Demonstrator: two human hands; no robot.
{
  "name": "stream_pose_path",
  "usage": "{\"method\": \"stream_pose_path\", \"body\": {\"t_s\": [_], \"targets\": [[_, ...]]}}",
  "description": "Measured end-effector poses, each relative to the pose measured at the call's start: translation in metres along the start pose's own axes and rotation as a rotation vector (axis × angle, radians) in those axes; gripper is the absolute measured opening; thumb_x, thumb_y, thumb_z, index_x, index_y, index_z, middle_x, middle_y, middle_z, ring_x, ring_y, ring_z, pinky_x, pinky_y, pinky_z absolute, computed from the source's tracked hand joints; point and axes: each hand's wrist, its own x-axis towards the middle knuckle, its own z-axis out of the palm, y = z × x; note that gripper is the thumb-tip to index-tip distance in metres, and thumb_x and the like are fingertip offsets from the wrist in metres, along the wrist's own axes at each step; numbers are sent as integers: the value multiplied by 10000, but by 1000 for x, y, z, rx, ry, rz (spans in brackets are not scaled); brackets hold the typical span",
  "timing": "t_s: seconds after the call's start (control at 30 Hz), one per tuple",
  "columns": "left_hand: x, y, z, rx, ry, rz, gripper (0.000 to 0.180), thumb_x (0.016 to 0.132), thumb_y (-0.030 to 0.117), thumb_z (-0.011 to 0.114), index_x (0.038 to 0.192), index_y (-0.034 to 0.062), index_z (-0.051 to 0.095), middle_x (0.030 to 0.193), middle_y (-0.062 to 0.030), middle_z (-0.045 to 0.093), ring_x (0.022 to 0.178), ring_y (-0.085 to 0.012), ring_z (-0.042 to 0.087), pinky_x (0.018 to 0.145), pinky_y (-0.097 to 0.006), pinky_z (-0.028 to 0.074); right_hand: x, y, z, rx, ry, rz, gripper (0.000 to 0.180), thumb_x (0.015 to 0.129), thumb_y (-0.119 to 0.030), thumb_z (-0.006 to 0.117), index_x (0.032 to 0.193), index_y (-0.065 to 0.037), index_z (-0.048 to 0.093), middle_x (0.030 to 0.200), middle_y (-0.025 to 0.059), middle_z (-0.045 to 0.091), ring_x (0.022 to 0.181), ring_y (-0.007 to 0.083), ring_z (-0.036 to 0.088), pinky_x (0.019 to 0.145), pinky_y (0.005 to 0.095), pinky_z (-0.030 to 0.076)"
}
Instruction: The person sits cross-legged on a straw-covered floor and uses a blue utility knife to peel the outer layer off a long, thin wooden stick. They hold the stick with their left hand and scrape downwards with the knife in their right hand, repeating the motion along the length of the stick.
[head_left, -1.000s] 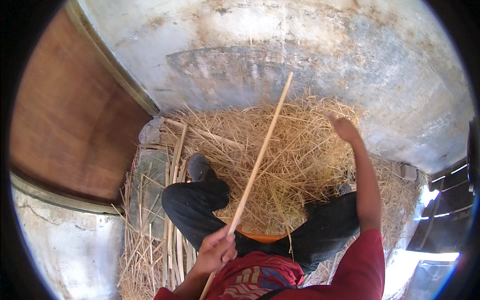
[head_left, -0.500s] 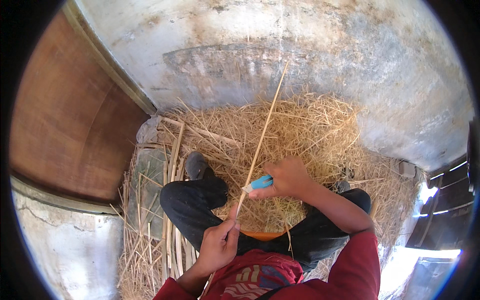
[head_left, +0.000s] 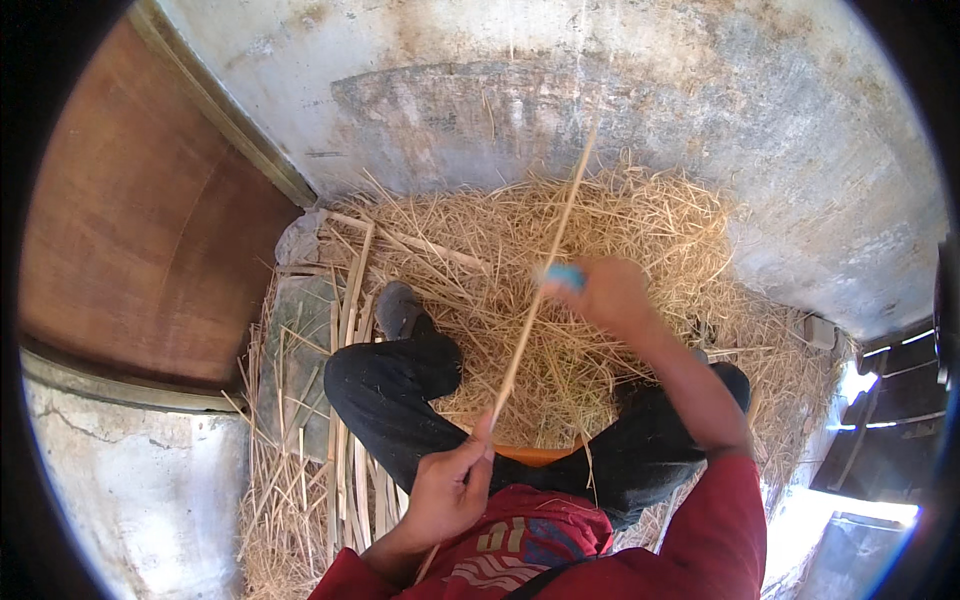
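Observation:
A long thin bamboo strip [head_left: 527,335] slants up from my lap toward the far wall. My left hand [head_left: 452,490] is closed around its lower part, thumb along the strip. Farther up the strip, my right hand [head_left: 615,297] grips a blue-handled utility knife [head_left: 566,277], blurred by motion. The knife's front end lies at the strip; whether the blade touches it cannot be made out. Below the hands, part of an orange rim [head_left: 540,456] shows between my legs.
Straw-like shavings [head_left: 640,225] are heaped against the stained wall [head_left: 680,95]. Several split bamboo strips [head_left: 350,290] lie to my left beside a grey slab [head_left: 290,350]. A brown panel [head_left: 150,220] stands at the left. A small block [head_left: 819,332] sits by the right wall.
My right hand has slid the knife up and away along the strip, from near my left hand to about its middle. My left hand keeps its hold.

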Motion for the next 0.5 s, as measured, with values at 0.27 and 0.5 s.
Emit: {"method": "stream_pose_path", "body": {"t_s": [0.27, 0.5], "targets": [[7, 13, -8, 127, -11, -46, 416, 858, -36, 526, 1274, -35, 507, 623, -173, 555, 504, -185, 592, 521, -255, 450, -14, -14, 14, -29, -152, -131, 711, 780, -748, 470, 710, -64, 654, 542, 154, 577, 541, 324, 615, 531, 438, 483], [0, 5, -4, -91, -41, -70, 403, 871, -34, 520, 1273, -56, 499, 603, -125, 526, 488, -108, 524, 500, -237, 420, -18, 5, 20, 27, -14, -149, 709, 784, -756, 453, 811, -96, 710, 540, 126, 578, 520, 313, 607, 508, 439, 477]]}}
